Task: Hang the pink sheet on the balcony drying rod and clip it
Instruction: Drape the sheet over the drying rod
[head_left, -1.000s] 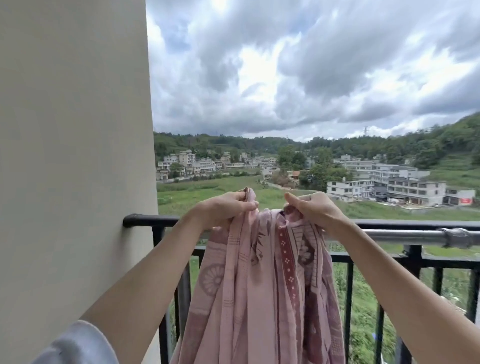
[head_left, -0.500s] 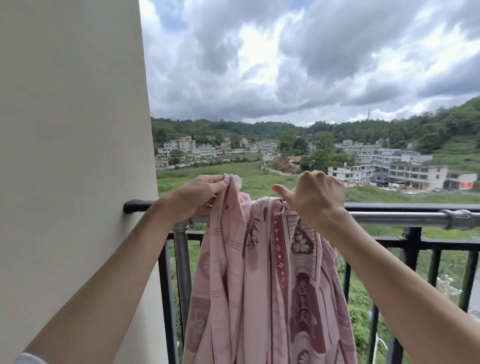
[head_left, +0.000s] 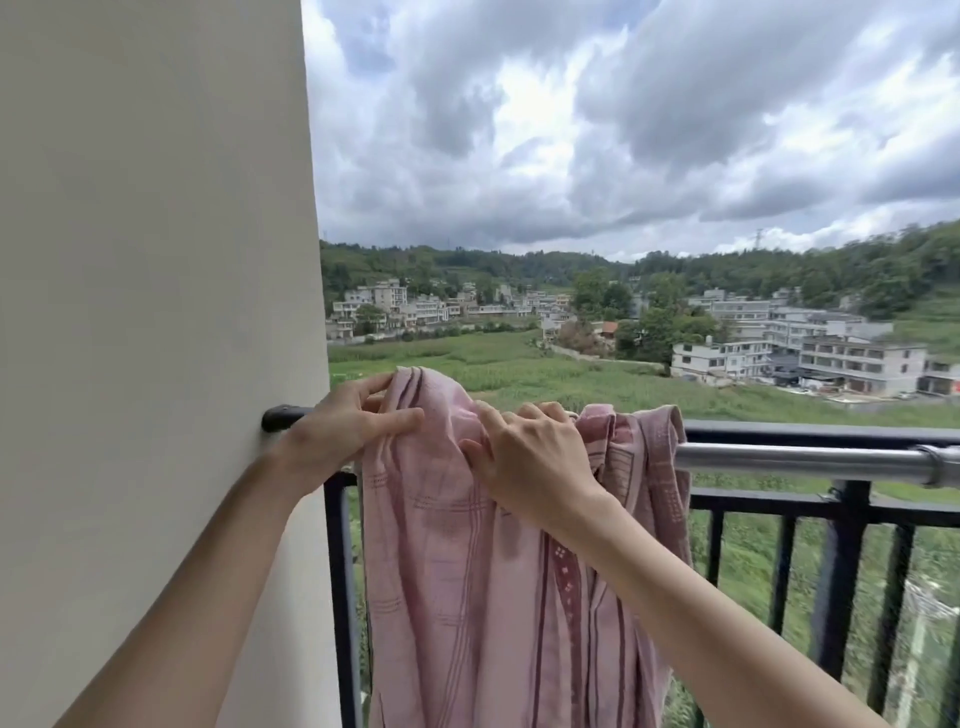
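The pink sheet (head_left: 467, 571), patterned with darker pink stripes, hangs bunched over the silver drying rod (head_left: 810, 461) near its left end. My left hand (head_left: 343, 426) pinches a raised fold of the sheet at its left top edge, thumb in front. My right hand (head_left: 535, 457) grips the cloth on top of the rod, fingers curled over it. To the right of that hand, more of the sheet drapes over the rod. No clip is in view.
A cream wall (head_left: 156, 338) stands close on the left, where the rod's black end meets it. The black balcony railing (head_left: 831, 512) runs behind and below the rod. Beyond it lie fields and buildings far below.
The sheet has gone over the rod and spread a little to the right. Both hands have shifted their hold on its top, and the view has dropped slightly.
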